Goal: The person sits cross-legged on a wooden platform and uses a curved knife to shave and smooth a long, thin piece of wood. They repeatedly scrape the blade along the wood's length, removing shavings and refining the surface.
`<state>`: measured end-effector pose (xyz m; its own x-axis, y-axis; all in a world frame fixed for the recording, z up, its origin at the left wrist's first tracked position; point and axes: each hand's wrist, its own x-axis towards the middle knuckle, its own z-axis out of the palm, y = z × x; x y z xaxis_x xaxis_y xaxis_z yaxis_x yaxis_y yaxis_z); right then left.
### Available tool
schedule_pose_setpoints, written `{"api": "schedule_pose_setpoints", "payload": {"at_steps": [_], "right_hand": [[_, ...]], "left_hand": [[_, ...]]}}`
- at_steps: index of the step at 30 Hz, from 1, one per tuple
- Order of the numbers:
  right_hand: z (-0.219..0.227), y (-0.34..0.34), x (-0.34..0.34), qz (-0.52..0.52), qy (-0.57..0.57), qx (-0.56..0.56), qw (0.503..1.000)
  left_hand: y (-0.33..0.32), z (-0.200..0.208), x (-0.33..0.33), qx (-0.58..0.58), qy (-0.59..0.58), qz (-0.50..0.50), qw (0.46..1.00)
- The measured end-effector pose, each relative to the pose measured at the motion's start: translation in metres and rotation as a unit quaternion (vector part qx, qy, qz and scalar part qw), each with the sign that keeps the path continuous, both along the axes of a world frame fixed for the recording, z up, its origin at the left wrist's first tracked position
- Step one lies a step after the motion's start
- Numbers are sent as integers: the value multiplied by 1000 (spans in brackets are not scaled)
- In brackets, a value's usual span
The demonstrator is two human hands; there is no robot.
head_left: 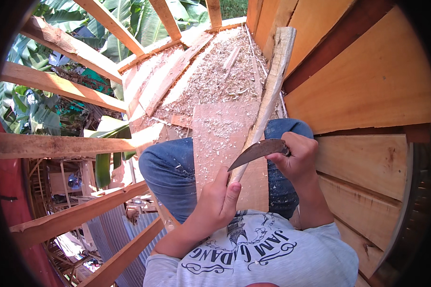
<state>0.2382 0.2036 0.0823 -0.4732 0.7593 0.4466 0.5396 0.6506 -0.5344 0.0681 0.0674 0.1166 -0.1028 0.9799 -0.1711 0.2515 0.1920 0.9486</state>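
Observation:
A long, pale stick of wood (pixel 268 98) slants up and away from my lap toward the wooden wall, its side rough and partly bark-edged. Around its near end my left hand (pixel 216 198) is closed. My right hand (pixel 299 155) grips the handle of a curved, dark-bladed knife (pixel 258 151). The blade lies across the stick just above my left fingers, its tip pointing left. Beneath the stick a flat board (pixel 220 143) rests between my jeans-covered legs, sprinkled with small shavings. Most of the knife's handle is hidden in my right fist.
Wood shavings (pixel 220 71) cover the floor ahead, with a loose plank (pixel 177 71) among them. A plank wall (pixel 364 71) stands close on my right. Along the left runs a railing of wooden bars (pixel 62 146), with banana leaves (pixel 153 24) and corrugated sheets (pixel 112 234) beyond and below.

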Motion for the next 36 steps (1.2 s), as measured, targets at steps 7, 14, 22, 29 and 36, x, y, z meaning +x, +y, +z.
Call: {"api": "schedule_pose_setpoints", "payload": {"at_steps": [7,14,22,29,36], "right_hand": [[3,8,3,-47,-7,20,999],[-7,12,5,-59,2,-32,998],[-9,-22,-20,52,11,-42,998],[-10,-22,-18,50,14,-94,994],[-25,-7,-15,17,56,-81,995]], "left_hand": [[-5,0,-1,-11,-28,-17,999],[-14,-4,-5,-59,-103,-18,993],[-18,-9,-6,-18,-59,30,998],[-16,-12,-7,-44,-85,-5,995],[-16,-19,-5,-60,-97,-31,993]]}}
